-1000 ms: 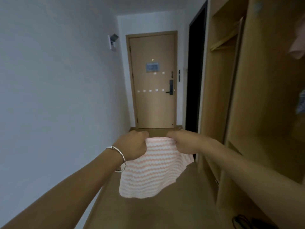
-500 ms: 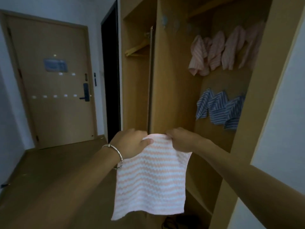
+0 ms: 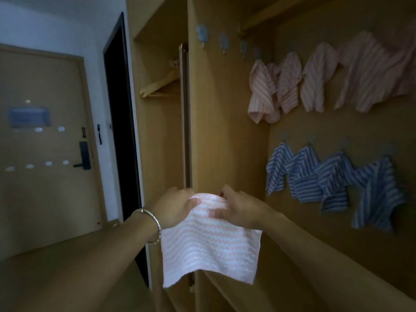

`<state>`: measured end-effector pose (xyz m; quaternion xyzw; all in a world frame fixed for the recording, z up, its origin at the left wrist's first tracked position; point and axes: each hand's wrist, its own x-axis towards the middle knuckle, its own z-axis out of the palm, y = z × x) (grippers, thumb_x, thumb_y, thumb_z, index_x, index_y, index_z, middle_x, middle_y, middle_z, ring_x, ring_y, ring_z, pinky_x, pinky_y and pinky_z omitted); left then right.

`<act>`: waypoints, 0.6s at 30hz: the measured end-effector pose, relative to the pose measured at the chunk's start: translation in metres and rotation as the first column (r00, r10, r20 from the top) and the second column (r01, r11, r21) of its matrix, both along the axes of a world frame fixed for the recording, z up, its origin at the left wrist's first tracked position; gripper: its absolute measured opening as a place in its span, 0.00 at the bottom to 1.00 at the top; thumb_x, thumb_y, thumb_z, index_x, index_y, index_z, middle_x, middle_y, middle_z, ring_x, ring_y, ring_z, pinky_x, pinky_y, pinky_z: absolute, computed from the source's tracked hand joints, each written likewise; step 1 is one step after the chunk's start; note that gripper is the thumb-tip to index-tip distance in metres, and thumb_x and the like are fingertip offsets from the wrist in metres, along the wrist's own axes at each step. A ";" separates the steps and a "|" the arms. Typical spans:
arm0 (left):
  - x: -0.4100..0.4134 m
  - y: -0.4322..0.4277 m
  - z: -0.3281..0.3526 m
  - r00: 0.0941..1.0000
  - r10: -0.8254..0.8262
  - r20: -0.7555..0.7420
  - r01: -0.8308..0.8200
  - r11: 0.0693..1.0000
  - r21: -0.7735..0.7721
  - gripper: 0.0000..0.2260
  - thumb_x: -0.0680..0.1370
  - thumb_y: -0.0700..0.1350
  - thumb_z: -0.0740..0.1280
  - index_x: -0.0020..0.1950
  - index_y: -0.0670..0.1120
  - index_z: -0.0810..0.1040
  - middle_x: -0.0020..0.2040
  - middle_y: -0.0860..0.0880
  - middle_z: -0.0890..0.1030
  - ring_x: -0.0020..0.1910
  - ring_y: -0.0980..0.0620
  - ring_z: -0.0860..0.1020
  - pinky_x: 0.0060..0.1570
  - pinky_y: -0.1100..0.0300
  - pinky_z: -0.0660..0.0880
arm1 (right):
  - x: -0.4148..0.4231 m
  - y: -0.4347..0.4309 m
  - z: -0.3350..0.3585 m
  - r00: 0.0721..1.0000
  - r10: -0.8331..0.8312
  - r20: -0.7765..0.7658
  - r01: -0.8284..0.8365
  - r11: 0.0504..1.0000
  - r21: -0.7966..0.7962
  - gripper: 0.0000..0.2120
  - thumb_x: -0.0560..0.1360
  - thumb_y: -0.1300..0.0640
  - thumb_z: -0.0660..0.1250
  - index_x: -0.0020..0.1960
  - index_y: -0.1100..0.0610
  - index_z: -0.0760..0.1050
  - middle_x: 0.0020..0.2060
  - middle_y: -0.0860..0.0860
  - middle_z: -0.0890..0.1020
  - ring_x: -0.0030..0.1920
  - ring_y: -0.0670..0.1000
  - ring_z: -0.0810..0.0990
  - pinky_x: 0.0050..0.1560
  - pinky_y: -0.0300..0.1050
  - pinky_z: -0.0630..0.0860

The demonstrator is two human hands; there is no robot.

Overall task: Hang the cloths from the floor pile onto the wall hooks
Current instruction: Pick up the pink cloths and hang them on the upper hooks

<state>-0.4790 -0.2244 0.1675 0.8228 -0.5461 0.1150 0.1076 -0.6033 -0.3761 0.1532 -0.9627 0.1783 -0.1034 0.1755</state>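
A pink-and-white striped cloth [image 3: 209, 246] hangs in front of me, held by its top edge. My left hand [image 3: 173, 206], with a silver bangle on the wrist, pinches the top left corner. My right hand [image 3: 238, 208] grips the top edge just to the right, fingers over the fabric. On the wooden panel above, several grey hooks [image 3: 224, 41] stand bare in the upper row. Several pink striped cloths [image 3: 290, 84] hang further right on that row. Below them several blue striped cloths [image 3: 308, 174] hang from a lower row of hooks.
The wooden wardrobe [image 3: 216, 122] fills the right side, with an open compartment holding a wooden hanger [image 3: 157, 88]. A dark doorway [image 3: 119, 109] and a closed wooden door [image 3: 45, 140] with a black handle lie to the left. The wooden floor [image 3: 67, 266] stretches left.
My view has swung right from the hallway to face the wardrobe hooks. Both hands have kept hold of the pink cloth, and my right hand has shifted closer to the left along the top edge.
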 end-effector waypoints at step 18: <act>0.106 -0.148 0.177 0.817 -0.050 0.575 0.220 0.948 -0.229 0.04 0.80 0.46 0.56 0.53 0.53 0.64 0.48 0.51 0.77 0.41 0.47 0.75 0.31 0.56 0.64 | 0.092 -0.151 0.140 0.817 0.179 0.548 -0.021 0.959 -0.282 0.08 0.80 0.53 0.60 0.45 0.45 0.62 0.37 0.42 0.72 0.38 0.43 0.71 0.44 0.49 0.72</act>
